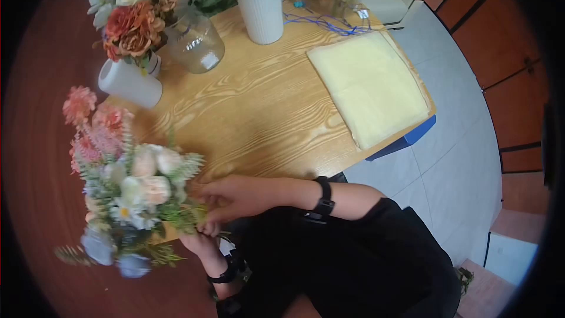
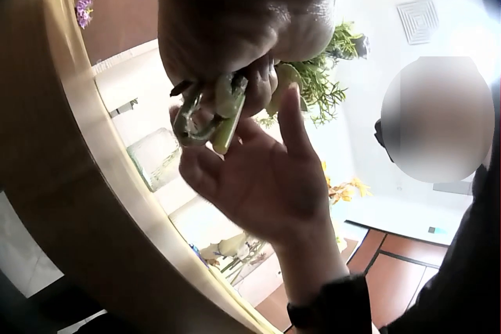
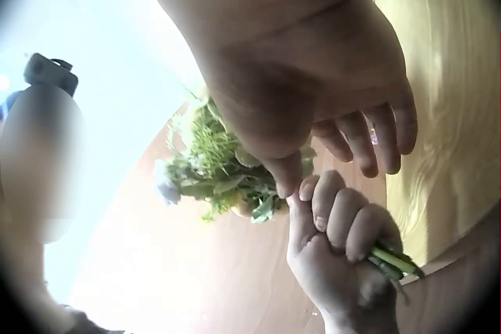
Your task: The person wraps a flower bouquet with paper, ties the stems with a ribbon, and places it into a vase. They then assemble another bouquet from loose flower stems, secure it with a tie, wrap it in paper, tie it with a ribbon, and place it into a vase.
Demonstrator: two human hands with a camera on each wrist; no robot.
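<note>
A bouquet of artificial flowers (image 1: 144, 191) in peach, white, pink and pale blue leans out past the table's left edge in the head view. My left hand (image 1: 201, 244) grips its gathered stems, with fingers wrapped round them in the right wrist view. Cut ends of the green stems (image 3: 391, 262) stick out below that fist. Just above it is my right hand (image 1: 238, 197), fingers loosely bent and apart. Its thumb tip is right at the left hand's thumb, beside the leaves, and nothing shows in its palm.
On the wooden table (image 1: 253, 106) are a tilted white vase (image 1: 130, 83), a glass vase (image 1: 200, 47), an upright ribbed white vase (image 1: 260, 9) and a folded pale yellow cloth (image 1: 371, 88). Blue cord (image 1: 329, 23) lies behind the cloth. More flowers (image 1: 135, 26) stand at the back left.
</note>
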